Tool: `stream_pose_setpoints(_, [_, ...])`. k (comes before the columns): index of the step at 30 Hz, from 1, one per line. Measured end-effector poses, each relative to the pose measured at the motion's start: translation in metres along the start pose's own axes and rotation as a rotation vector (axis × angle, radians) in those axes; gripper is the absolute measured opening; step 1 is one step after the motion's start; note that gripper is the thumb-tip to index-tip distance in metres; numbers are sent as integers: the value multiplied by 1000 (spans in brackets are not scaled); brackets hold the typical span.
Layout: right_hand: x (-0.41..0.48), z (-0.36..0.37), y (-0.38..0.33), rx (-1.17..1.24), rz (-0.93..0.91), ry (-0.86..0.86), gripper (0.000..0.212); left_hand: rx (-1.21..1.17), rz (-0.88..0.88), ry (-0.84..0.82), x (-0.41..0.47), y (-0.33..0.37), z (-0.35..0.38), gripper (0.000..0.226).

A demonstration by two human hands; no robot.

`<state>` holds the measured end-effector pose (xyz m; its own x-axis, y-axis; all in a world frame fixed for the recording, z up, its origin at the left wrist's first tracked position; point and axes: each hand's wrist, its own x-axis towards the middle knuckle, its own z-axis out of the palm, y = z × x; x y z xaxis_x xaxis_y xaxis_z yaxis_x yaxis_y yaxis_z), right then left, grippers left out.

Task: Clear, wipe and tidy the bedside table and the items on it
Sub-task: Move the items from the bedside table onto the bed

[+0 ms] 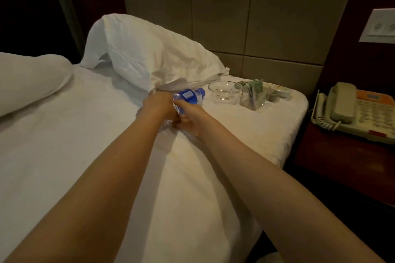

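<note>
Currently I have both hands on the water bottle [189,96], which lies on its side on the bed [85,134] just in front of the pillow [149,53]. My left hand [159,105] curls over its middle and my right hand [190,118] grips its lower end. Near the bed's far right corner, a glass ashtray [224,92] and a clear sachet holder [255,96] sit side by side. A telephone [352,111] stands on the bedside table [342,156].

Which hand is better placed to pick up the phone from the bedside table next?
Right, probably. The right hand lies on the side nearer the telephone on the bedside table; the left hand would have to cross over it. Both hold the water bottle now.
</note>
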<state>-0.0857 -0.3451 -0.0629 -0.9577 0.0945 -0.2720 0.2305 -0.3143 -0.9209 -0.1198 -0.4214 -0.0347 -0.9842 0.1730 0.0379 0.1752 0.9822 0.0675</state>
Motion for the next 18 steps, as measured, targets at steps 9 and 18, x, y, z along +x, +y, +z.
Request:
stream_pose_setpoints(9, [1,-15,1,168,-18,-90,14,191,44,10,4,11,-9,52])
stream_pose_setpoints(18, [-20,-62,-24,-95,-90,147,15,71,258,270,-19,60,-31,42])
